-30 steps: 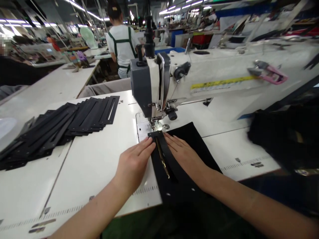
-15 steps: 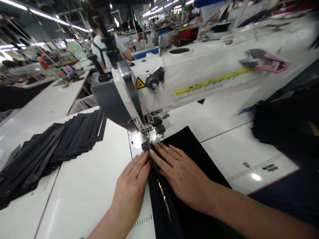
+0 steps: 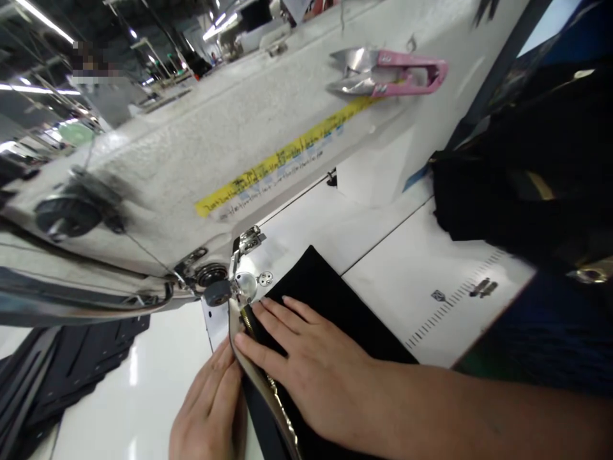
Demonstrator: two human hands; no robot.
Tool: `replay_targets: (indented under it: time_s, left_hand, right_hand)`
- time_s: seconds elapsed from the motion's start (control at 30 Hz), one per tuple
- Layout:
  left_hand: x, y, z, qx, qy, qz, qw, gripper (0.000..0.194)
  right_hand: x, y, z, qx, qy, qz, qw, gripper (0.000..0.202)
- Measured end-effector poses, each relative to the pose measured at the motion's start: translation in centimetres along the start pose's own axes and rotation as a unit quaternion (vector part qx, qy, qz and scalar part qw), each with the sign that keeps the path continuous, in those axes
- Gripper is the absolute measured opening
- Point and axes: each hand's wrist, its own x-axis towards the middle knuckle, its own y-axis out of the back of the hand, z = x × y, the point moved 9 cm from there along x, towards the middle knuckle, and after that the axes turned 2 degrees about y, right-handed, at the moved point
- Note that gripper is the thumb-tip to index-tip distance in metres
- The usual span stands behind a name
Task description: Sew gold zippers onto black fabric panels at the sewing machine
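Observation:
Black fabric [image 3: 325, 294] lies under the sewing machine's needle area, with a gold zipper [image 3: 282, 409] running along it. A strip with a pale underside [image 3: 258, 377] is raised beside the zipper. My right hand [image 3: 311, 364] rests on the fabric with its fingers spread, fingertips near the presser foot. My left hand [image 3: 208, 406] is at the left edge of the strip, its fingers close together against it; whether it pinches the edge is hidden. The machine's black roller [image 3: 217, 292] sits just ahead of the fingertips.
The white machine arm [image 3: 268, 121] spans the upper view, with pink-handled snips [image 3: 407, 73] on it. Black slotted pieces [image 3: 71, 364] lie on the table at left. Dark cloth [image 3: 517, 153] is heaped at right, near the printed ruler [image 3: 454, 300].
The view has come closer and turned toward the machine's right side. The strip's left edge is now lifted, showing its pale underside. Both hands appear further left and lower.

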Motion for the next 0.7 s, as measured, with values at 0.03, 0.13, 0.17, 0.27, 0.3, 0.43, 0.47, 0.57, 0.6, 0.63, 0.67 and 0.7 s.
replay_targets:
  time_s: [0.03,0.13,0.17,0.27,0.3,0.43,0.47,0.57,0.6,0.63,0.67,0.7]
  left_hand:
    - [0.2,0.1,0.1,-0.002,-0.003,-0.001,1.0,0.035]
    - [0.9,0.4,0.4,-0.004,-0.007,-0.008,1.0,0.034]
    - [1.1,0.4,0.5,-0.002,-0.008,-0.01,1.0,0.034]
    - [1.4,0.4,0.9,0.002,-0.014,-0.015,1.0,0.033]
    - [1.5,0.4,1.1,0.003,-0.015,-0.013,1.0,0.033]
    - [1.3,0.4,1.3,-0.004,0.01,-0.007,1.0,0.036]
    - [1.2,0.3,1.3,-0.007,0.019,-0.008,1.0,0.037]
    - [1.2,0.4,1.4,-0.006,0.034,0.005,0.999,0.036]
    - [1.2,0.5,1.4,-0.002,0.037,0.012,0.999,0.036]
    - [1.1,0.5,1.5,0.003,0.04,0.019,0.999,0.035]
    - [1.1,0.6,1.5,0.008,0.044,0.023,0.999,0.034]
    - [1.1,0.6,1.5,0.011,0.047,0.025,0.999,0.033]
  right_hand:
    - [0.0,0.0,0.0,0.002,0.0,0.0,1.0,0.052]
    - [0.0,0.0,0.0,-0.001,0.002,0.003,1.0,0.053]
    - [0.0,0.0,0.0,-0.008,0.002,0.008,1.0,0.052]
    - [-0.1,0.1,-0.1,-0.047,0.001,0.027,0.999,0.051]
    - [-0.2,0.0,-0.2,-0.06,0.005,0.029,0.998,0.051]
    - [-0.3,-0.3,-0.7,-0.095,0.026,0.016,0.995,0.051]
    - [-0.3,-0.4,-0.7,-0.102,0.027,0.012,0.994,0.051]
    - [-0.2,-0.7,-0.9,-0.122,0.032,-0.002,0.992,0.051]
    - [-0.2,-0.8,-0.9,-0.129,0.035,-0.005,0.991,0.051]
    - [-0.2,-0.9,-1.0,-0.134,0.038,-0.006,0.99,0.052]
    - [-0.2,-0.9,-1.1,-0.14,0.042,-0.007,0.989,0.052]
    - [-0.2,-1.0,-1.2,-0.145,0.045,-0.006,0.988,0.052]
